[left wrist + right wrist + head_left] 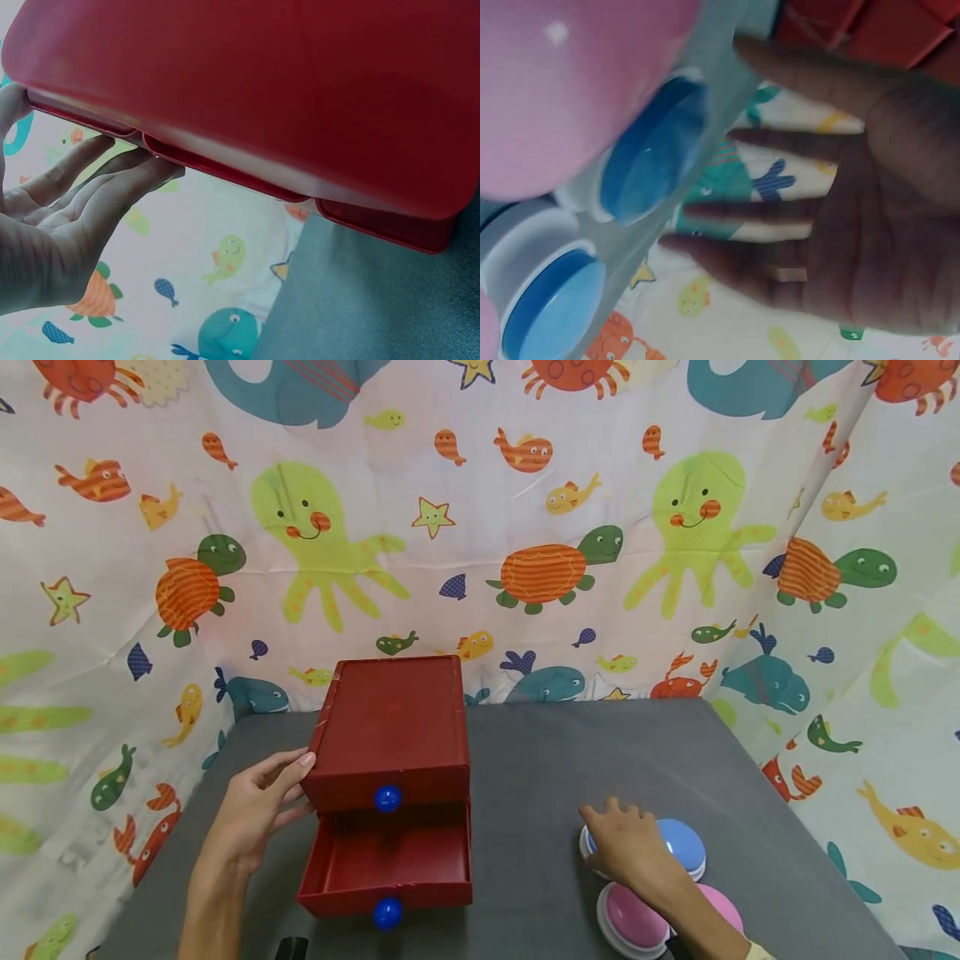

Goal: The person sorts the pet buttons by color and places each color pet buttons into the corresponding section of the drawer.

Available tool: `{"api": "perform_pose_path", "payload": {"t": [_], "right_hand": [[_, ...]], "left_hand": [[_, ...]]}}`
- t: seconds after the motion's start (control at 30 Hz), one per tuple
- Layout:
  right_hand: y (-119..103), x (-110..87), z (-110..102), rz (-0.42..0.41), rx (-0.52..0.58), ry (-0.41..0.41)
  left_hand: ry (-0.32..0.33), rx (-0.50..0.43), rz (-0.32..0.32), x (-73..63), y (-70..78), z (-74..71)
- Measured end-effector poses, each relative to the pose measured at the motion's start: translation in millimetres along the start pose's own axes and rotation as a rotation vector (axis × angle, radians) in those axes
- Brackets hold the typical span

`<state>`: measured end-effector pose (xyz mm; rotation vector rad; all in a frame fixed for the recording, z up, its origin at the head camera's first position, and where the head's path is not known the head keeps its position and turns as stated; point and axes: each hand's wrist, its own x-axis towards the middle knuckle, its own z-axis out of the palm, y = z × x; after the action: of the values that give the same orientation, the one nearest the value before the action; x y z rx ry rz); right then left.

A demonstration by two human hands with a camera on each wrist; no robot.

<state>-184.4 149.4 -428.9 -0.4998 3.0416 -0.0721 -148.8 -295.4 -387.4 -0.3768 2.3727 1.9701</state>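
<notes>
A small red two-drawer cabinet (pixel 393 718) stands on the grey table, with its lower drawer (pixel 397 860) pulled out. My left hand (pixel 251 806) touches the cabinet's left side near the upper front corner, thumb by the top edge. The left wrist view shows the fingers of this hand (pixel 75 202) extended against the red side. My right hand (pixel 626 843) hovers over round domed buttons with white bases, partly covering one blue button (pixel 591 842). Another blue button (pixel 681 843) sits beside it. In the right wrist view the fingers of this hand (pixel 840 217) are spread, holding nothing.
Two pink buttons (pixel 636 917) lie nearer me, partly behind my right forearm. Blue round knobs (pixel 387 799) stick out from the drawer fronts. A small black object (pixel 292 948) shows at the bottom edge. A sea-animal curtain (pixel 480 527) surrounds the grey table (pixel 540 777).
</notes>
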Motion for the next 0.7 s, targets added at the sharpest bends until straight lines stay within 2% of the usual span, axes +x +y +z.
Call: {"api": "perform_pose_path", "payload": {"t": [0.17, 0.3, 0.47, 0.7], "right_hand": [[2, 8.6, 15, -0.046, -0.001, -0.03], [8, 12.6, 21, -0.02, 0.003, -0.035], [15, 17.7, 23, 0.036, 0.076, -0.11], [20, 22.5, 23, -0.005, 0.153, -0.136]], "left_hand": [[0.003, -0.011, 0.002, -0.6, 0.8, -1.1], [-0.003, -0.015, 0.007, -1.6, 0.9, 1.0], [0.0, -0.011, 0.0, -2.7, 1.9, 2.2], [0.014, -0.007, -0.004, -1.4, 1.0, 0.2]]}}
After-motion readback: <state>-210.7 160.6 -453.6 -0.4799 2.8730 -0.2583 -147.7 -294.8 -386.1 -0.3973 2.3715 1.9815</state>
